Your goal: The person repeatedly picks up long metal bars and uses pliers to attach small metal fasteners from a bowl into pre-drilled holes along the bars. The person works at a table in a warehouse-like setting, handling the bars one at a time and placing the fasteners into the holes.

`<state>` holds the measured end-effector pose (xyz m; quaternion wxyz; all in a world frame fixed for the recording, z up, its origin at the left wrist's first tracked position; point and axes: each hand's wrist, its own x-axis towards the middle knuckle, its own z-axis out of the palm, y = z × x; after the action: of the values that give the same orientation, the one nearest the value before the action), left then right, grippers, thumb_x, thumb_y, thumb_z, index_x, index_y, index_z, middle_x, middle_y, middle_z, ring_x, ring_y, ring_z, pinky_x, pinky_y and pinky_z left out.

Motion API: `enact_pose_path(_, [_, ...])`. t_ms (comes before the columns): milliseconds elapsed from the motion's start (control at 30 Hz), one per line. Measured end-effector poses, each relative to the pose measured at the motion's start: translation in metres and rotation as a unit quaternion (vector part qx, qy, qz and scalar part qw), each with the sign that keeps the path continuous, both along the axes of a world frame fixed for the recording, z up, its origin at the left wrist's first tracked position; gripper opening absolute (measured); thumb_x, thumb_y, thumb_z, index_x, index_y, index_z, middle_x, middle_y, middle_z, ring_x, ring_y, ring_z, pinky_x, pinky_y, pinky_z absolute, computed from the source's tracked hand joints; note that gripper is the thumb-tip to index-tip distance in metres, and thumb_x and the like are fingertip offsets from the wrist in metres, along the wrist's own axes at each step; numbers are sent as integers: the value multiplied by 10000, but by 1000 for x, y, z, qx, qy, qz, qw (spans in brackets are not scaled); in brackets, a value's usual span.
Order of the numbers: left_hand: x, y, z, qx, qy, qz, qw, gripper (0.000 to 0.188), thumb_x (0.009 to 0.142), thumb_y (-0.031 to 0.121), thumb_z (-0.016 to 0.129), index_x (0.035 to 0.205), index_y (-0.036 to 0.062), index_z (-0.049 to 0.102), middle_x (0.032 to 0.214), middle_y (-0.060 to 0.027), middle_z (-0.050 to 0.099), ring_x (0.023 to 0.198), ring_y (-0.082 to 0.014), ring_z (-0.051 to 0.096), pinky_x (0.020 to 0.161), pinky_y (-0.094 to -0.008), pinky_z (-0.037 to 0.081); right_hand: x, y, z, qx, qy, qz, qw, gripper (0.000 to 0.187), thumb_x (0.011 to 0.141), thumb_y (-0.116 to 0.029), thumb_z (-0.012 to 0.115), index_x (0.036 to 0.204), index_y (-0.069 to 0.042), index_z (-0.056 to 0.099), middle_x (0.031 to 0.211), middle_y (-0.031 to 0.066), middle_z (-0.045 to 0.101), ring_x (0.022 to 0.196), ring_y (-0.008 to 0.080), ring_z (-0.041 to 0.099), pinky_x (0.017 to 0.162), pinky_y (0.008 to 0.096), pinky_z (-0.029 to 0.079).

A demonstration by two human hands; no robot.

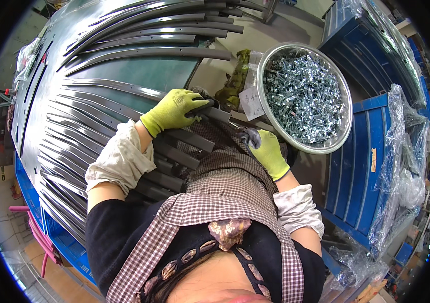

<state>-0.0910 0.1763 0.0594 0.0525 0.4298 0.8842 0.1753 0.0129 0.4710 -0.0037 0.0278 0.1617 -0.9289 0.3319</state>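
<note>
My left hand, in a yellow-green glove with dark fingertips, is closed around a long dark grey strip near its right end. The strip is slightly curved and has small holes along it. Just right of that end, my right hand wears a matching glove, its thumb and fingers pinched together. Something small and shiny shows at its fingertips, too small to name. Beyond it stands a round bowl heaped with small silvery metal clips. Similar strips lie side by side under and left of my left arm.
More dark strips lie across the far part of the green-topped table. A paper tag and yellow-green cloth sit left of the bowl. Blue metal bins with clear plastic film stand at the right.
</note>
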Motion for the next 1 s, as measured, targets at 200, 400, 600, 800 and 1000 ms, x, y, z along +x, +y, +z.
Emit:
enact_pose_path(200, [0,1,1,-16,-12,-8,1000,488,756,242,755,1207,77,672,1015,-111,673,977,-315,644,886,-421,506,-16,-23,35,113,48,41,992,183,823,-214,646,730,-56,650,736,156,658,650,331,671,607,432,538])
enact_pose_path(400, [0,-4,2,11,-27,-16,999,471,746,219,746,1186,64,681,1034,-139,676,965,-334,647,872,-419,520,-22,-17,43,146,64,78,984,156,816,-226,654,765,-79,653,733,130,663,651,308,676,596,418,535])
enact_pose_path(600, [5,-1,12,-3,-47,-21,999,482,734,206,750,1181,41,673,939,-150,657,887,-339,640,817,-427,527,-16,56,54,113,48,-35,992,186,850,-304,666,831,-122,698,663,127,627,628,329,653,578,440,511])
enact_pose_path(800, [46,23,61,-14,-96,13,995,479,794,230,708,1218,18,636,966,-174,661,896,-355,658,786,-421,535,-51,105,58,176,19,-174,969,420,803,-430,758,1136,-186,680,931,105,716,831,340,697,698,435,551])
enact_pose_path(1000, [87,-30,102,-121,-254,-36,959,496,768,263,765,1213,64,675,1176,-166,674,1072,-317,651,930,-375,527,-93,135,0,313,-21,-213,925,696,753,-357,802,1337,-97,524,1297,185,573,1076,360,645,858,450,550])
